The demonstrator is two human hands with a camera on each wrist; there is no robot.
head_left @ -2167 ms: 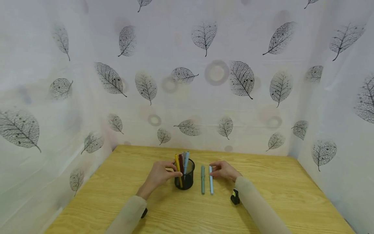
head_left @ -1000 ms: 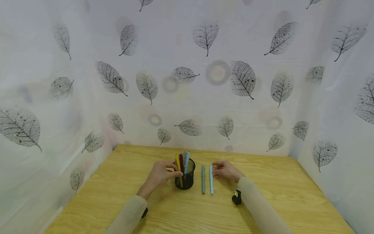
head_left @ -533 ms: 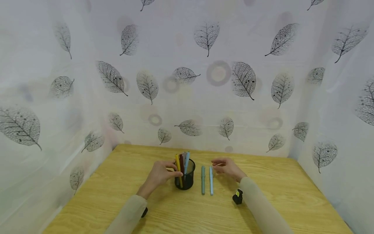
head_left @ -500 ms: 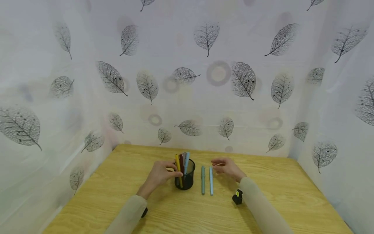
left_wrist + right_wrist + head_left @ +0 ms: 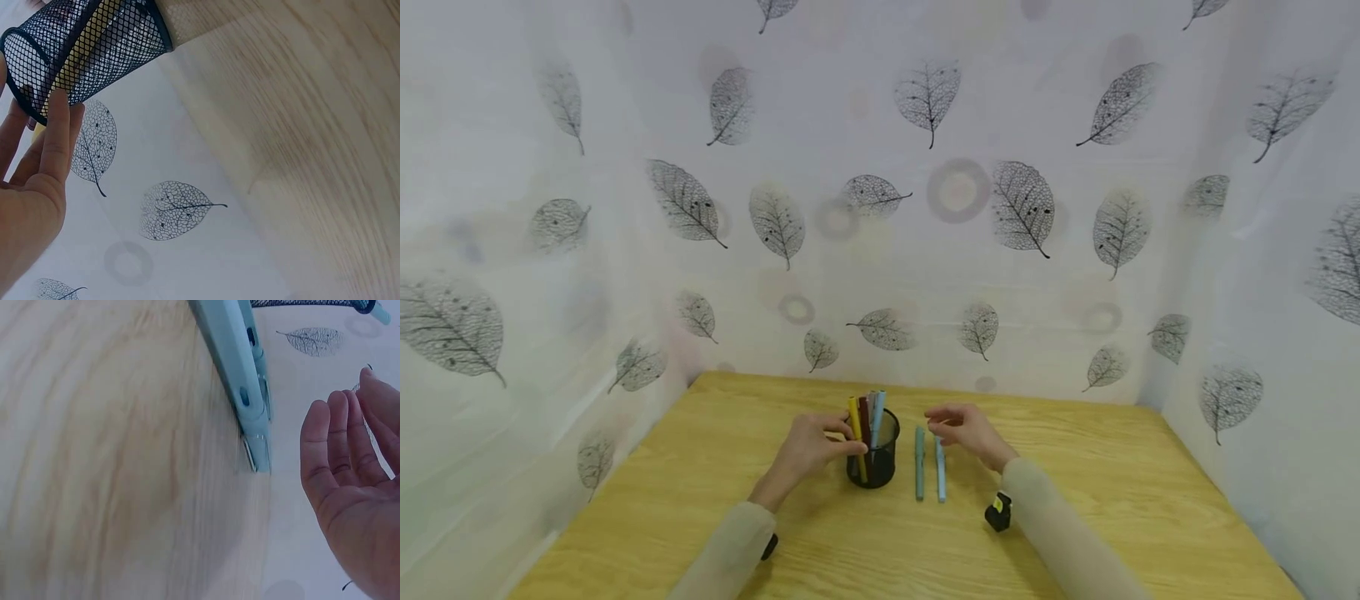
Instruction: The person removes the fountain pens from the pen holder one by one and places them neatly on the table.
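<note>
My left hand (image 5: 812,446) grips the black mesh pen cup (image 5: 883,467) by its left side near the rim. In the left wrist view, fingers lie against the mesh cup (image 5: 125,47). A yellow pen (image 5: 853,410), a dark red pen (image 5: 864,412), a greyish one and a light blue pen (image 5: 879,412) stand in it. Right of the cup, a green pen (image 5: 920,467) and another light blue pen (image 5: 941,479) lie side by side. My right hand (image 5: 967,433), fingers loosely bent and holding nothing, hovers by their far ends and hides the blue one's tip.
The wooden table (image 5: 865,550) runs back to a pale curtain (image 5: 880,258) printed with leaves, which also encloses the left and right sides. A black wrist camera (image 5: 998,512) hangs by my right sleeve (image 5: 1060,517).
My right hand has let go of the light blue pen, drawn back slightly, then moved left over the far ends of the two pens. The left hand stays on the cup.
</note>
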